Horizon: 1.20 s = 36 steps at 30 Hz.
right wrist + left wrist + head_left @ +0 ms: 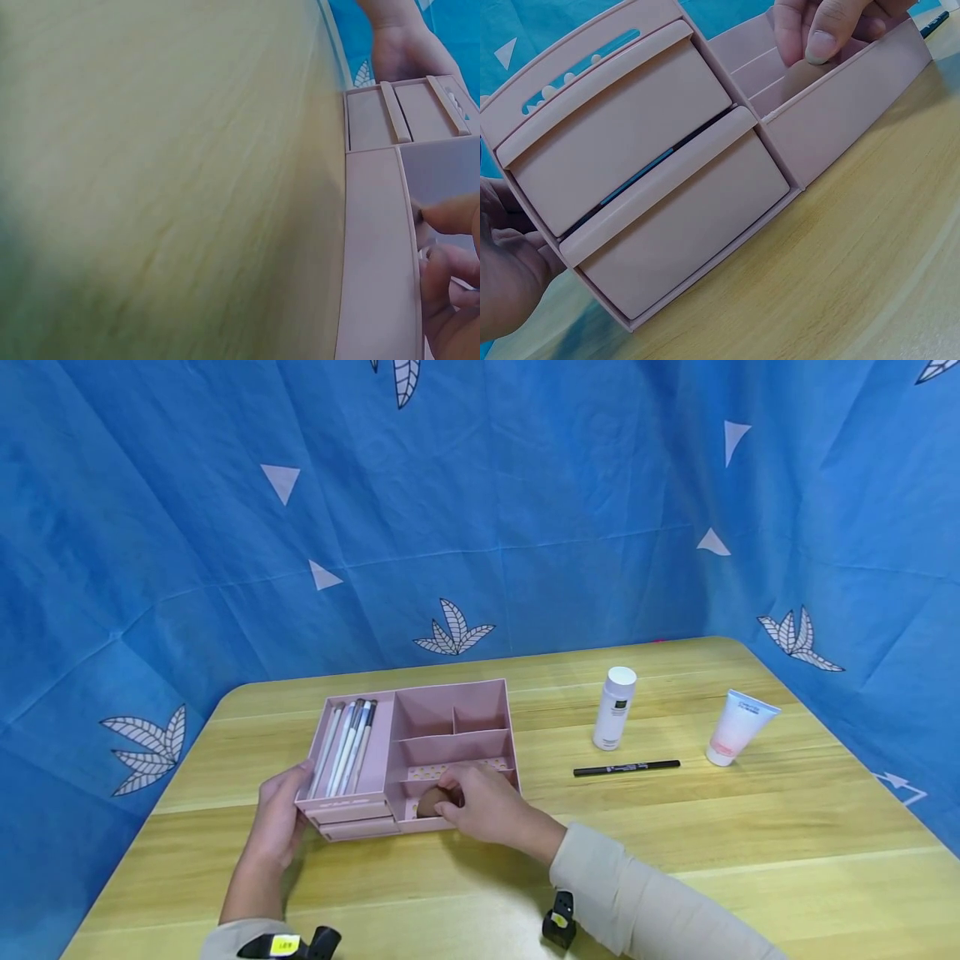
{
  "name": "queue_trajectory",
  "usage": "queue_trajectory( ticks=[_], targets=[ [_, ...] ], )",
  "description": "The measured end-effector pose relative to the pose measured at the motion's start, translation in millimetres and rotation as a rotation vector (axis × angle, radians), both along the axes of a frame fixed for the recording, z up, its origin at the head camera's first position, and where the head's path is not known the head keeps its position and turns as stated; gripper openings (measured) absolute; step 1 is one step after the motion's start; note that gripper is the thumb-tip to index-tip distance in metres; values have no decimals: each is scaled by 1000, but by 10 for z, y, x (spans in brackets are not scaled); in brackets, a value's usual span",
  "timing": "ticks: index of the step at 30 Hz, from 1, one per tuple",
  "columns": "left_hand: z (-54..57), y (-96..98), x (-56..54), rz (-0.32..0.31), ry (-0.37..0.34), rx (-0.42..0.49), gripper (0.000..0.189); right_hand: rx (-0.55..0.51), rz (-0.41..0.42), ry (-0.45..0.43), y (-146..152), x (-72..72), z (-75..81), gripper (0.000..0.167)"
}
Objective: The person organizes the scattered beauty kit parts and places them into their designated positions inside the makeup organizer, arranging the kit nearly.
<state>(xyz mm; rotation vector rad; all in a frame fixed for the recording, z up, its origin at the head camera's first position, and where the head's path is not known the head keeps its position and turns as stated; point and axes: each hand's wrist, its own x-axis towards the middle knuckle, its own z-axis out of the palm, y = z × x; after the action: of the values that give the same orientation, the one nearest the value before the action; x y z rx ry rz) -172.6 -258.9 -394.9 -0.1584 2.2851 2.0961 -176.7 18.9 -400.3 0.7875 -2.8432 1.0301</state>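
Observation:
A pink desktop organizer (487, 693) with open compartments and two front drawers (622, 127) stands on the table. My left hand (279, 814) holds its left side; part of that hand is hidden behind the wall in the left wrist view. My right hand (487, 802) reaches into the front right compartment. Between thumb and fingers it pinches a brown, rounded, sponge-like piece (431, 803), whose lower part is hidden by the front wall in the left wrist view. Several brushes (347, 747) lie in the organizer's left compartment.
To the right on the wooden table (750, 835) stand a white bottle (613, 710) and a white-and-pink squeeze tube (738, 728). A black pencil (626, 768) lies in front of the bottle. Behind the table hangs a blue patterned cloth (480, 510).

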Motion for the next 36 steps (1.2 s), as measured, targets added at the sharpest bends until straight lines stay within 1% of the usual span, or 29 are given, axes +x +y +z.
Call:
queue_trajectory(
  ticks=[8,11,16,19,23,27,33,36],
  targets=[
    [10,9,5,1,3,12,61,-17,-12,-15,33,14,15,19],
    [10,17,7,11,11,21,56,-39,-18,-39,59,19,17,21],
    [2,14,6,20,21,40,44,-84,-10,-33,109,18,14,17],
    [-4,6,5,15,25,40,48,-124,5,-30,147,19,12,15],
    [-4,-5,11,-1,31,37,57,-189,13,-86,205,37,18,17],
    [5,-6,15,-5,32,34,58,-249,25,-147,264,56,38,14],
    [9,2,15,-10,20,16,61,-373,52,-231,366,81,105,9],
    [6,6,13,-3,23,25,58,-400,48,-260,437,89,122,10]
  ],
)
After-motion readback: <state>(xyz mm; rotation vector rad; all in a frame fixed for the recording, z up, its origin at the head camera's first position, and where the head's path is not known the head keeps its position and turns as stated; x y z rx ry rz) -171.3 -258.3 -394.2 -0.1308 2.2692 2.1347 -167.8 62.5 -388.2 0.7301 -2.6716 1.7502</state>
